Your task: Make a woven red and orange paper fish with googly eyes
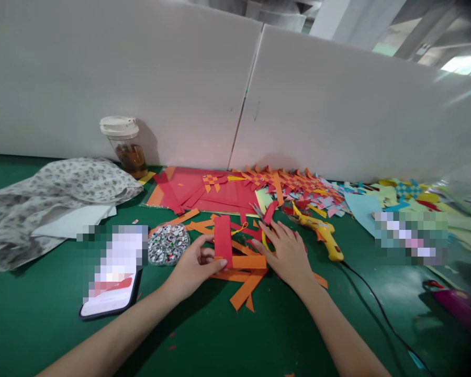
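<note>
My left hand [194, 267] pinches the lower end of an upright red paper strip [222, 238] where it crosses an orange strip [246, 262]. My right hand [286, 251] lies flat, fingers spread, on the orange and red strips beside it, close to yellow-handled scissors [264, 220]. Several loose orange strips [245, 290] fan out under both hands on the green table [220, 340].
A round dish of googly eyes [168, 243] and a phone [112, 285] sit to the left, a yellow glue gun [324, 235] with black cord to the right. Red sheets [196, 191], woven paper pieces [298, 186], a lidded cup [125, 144], flowered cloth [55, 193] and white boards [180, 78] lie behind.
</note>
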Demonstrator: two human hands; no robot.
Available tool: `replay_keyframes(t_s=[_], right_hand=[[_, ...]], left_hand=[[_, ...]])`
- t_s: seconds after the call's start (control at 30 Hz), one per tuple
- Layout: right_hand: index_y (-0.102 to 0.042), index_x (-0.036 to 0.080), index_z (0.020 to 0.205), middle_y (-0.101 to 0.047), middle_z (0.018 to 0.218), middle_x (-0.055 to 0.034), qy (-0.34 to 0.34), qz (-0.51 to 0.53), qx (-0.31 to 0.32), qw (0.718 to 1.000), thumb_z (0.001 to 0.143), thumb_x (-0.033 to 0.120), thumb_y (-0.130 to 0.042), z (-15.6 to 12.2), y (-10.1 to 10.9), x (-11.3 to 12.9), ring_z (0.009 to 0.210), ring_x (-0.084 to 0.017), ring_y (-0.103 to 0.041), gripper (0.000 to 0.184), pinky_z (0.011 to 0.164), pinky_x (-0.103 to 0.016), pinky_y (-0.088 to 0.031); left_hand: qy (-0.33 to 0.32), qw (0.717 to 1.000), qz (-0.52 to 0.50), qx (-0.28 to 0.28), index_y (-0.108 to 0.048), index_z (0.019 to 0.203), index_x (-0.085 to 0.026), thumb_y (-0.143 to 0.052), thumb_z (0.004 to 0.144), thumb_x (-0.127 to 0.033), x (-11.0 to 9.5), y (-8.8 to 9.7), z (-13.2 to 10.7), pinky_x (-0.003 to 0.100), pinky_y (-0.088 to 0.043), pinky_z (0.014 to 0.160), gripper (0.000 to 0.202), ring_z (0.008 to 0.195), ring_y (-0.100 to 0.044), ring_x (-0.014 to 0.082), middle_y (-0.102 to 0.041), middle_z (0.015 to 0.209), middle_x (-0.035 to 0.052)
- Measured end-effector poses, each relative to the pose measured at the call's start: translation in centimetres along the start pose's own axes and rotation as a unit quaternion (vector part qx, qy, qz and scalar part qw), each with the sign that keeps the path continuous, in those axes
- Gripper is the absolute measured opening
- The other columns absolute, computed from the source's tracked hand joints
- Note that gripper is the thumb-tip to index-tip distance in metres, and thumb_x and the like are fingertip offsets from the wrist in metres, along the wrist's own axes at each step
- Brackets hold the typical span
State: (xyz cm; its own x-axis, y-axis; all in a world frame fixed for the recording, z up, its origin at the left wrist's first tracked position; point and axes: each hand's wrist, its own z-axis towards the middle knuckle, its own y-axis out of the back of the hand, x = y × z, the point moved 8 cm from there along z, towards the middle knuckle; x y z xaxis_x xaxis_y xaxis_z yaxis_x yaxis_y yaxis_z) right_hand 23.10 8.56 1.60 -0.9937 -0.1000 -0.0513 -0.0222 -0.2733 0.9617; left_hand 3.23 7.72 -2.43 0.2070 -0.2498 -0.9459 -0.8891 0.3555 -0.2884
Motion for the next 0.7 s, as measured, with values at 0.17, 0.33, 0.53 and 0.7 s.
replay_keyframes(t_s=[0.17,0.33,0.53,0.7], right_hand=[[-0.043,0.026,0.132,-0.042,0.139,-0.0091,-0.015,-0.016,0.003,1.000,0.086,0.059,-0.030,0.2,0.0,0.4,0.126,-0.030,-0.036,0.058,0.098,-0.053,-0.029],[-0.036,0.029,0.136,-0.042,0.138,-0.0135,-0.035,-0.035,0.009,0.999,0.085,0.062,-0.030,0.4,0.4,0.6,0.128,-0.030,-0.035,0.061,0.097,-0.054,-0.029],[-0.034,0.029,0.137,-0.041,0.138,-0.0154,-0.047,-0.058,0.026,0.997,0.084,0.063,-0.029,0.6,0.3,1.5,0.128,-0.032,-0.034,0.063,0.097,-0.055,-0.028],[-0.036,0.020,0.137,-0.037,0.141,-0.0138,-0.061,-0.069,0.033,0.995,0.088,0.059,-0.022,0.8,-0.1,1.8,0.128,-0.032,-0.033,0.064,0.098,-0.058,-0.023]], left_hand=[[-0.001,1.000,-0.021,0.002,-0.045,0.105,-0.019,-0.071,0.069,-0.021,0.1,-0.1,0.0,0.023,-0.047,0.061,0.044,0.064,-0.064,0.0124,-0.067,0.069,-0.0030],[0.004,1.000,-0.031,0.006,-0.045,0.104,-0.019,-0.071,0.070,-0.020,-0.1,-0.2,-0.1,0.021,-0.047,0.058,0.043,0.063,-0.064,0.0113,-0.067,0.068,-0.0037],[0.003,1.000,-0.028,0.006,-0.045,0.102,-0.019,-0.072,0.069,-0.020,-0.3,-0.3,0.0,0.019,-0.046,0.057,0.043,0.061,-0.064,0.0103,-0.068,0.068,-0.0028],[-0.001,1.000,-0.031,0.004,-0.045,0.099,-0.019,-0.073,0.068,-0.021,-0.3,-0.3,0.0,0.019,-0.045,0.055,0.042,0.061,-0.064,0.0108,-0.068,0.068,-0.0024]])
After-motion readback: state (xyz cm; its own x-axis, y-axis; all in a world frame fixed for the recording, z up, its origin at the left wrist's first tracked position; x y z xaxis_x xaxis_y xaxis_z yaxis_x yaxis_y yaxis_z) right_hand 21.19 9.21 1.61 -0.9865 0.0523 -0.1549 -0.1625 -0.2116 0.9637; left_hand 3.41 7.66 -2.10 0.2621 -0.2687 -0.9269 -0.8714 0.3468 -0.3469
